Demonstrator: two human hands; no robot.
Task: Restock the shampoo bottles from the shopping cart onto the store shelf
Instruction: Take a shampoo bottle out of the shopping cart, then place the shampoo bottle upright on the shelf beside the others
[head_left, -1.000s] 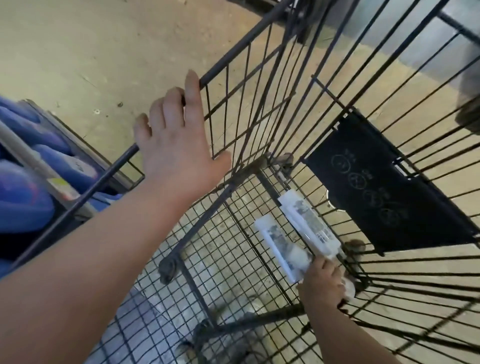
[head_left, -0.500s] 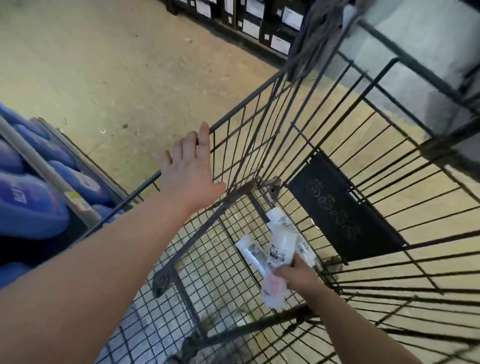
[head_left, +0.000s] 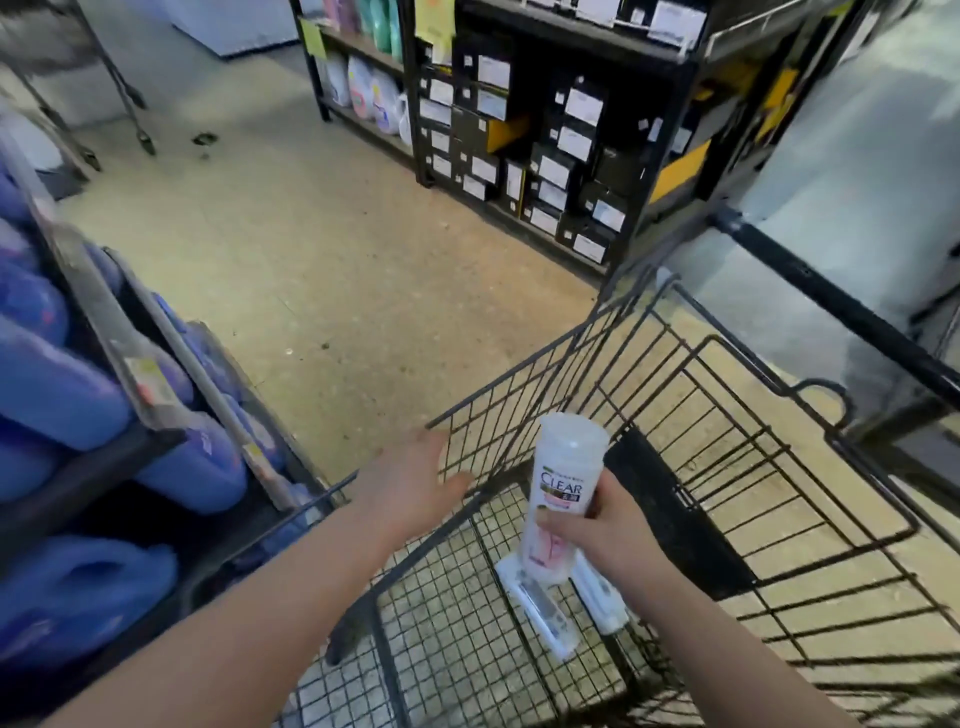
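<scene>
Shampoo bottle (head_left: 563, 483) upright, gripped by right hand (head_left: 608, 525) — left hand (head_left: 410, 486) rests flat on cart (head_left: 519, 395) rim.

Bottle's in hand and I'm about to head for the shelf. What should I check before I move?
1. Grip: right hand holds the bottle round its middle: ok.
2. Bottle upright, label readable: ok.
3. Left hand rests on the rim of the cart: ok.
4. Stock remaining: two more bottles lie on the cart floor: ok.
5. Shampoo slot in sight: cannot tell; the shelf at left shows only blue jugs.
</scene>
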